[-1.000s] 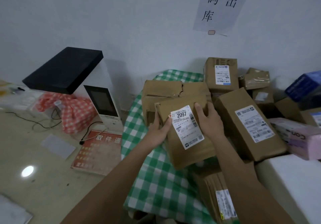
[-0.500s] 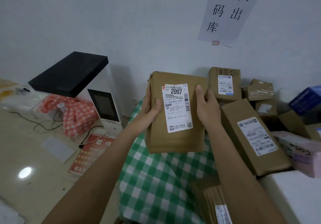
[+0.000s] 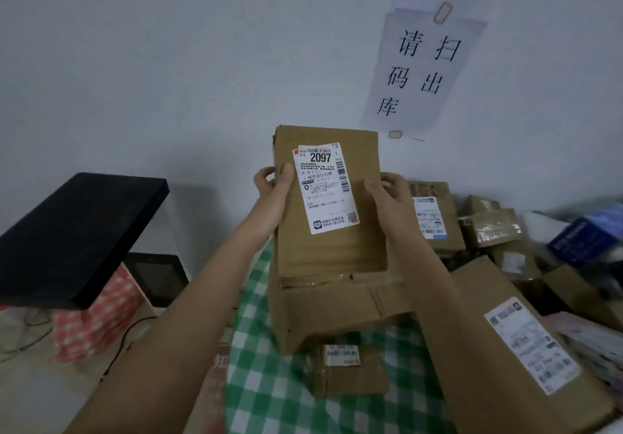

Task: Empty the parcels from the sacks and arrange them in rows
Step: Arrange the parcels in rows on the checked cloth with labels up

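I hold a flat brown cardboard parcel [image 3: 332,248] upright in front of the wall, its white label reading 2097 facing me. My left hand [image 3: 274,186] grips its left edge, thumb on the front. My right hand [image 3: 387,192] grips its right edge. Below it lies the green-and-white checked sack [image 3: 269,383], with a small labelled brown parcel [image 3: 350,371] resting on it. A long brown parcel [image 3: 526,342] with a white label lies at the lower right.
More brown boxes [image 3: 435,218] and a blue box [image 3: 586,238] are piled against the wall on the right. A black-topped white scanner stand [image 3: 74,238] is at the left, with a red checked sack [image 3: 91,322] and cables beside it. Paper signs [image 3: 424,66] hang on the wall.
Both hands have lifted the 2097 parcel up off the pile and turned it upright. The view has tilted upward, showing more of the wall signs.
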